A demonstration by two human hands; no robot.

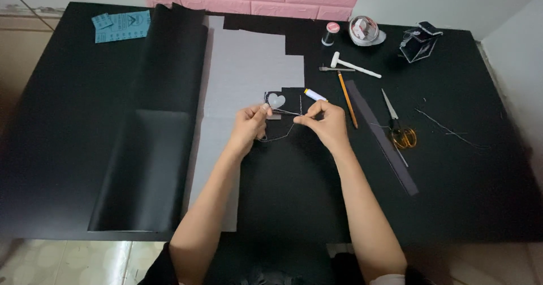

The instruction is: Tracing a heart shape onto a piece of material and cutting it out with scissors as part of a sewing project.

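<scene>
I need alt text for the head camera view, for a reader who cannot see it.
Two bare hands work over a black table: the left hand holds a small black piece with a white heart, and the right hand pinches a thread. Scissors and a pencil lie to the right.

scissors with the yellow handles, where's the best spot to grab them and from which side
Probably by the yellow handle loops. The scissors lie flat and shut on the black table, blades pointing away toward the wall, loops toward the person. The right hand is nearer, so come from the near side, from above, and slip fingers into the loops. The dark strip lies close on their left, so stay clear of that side.
</scene>
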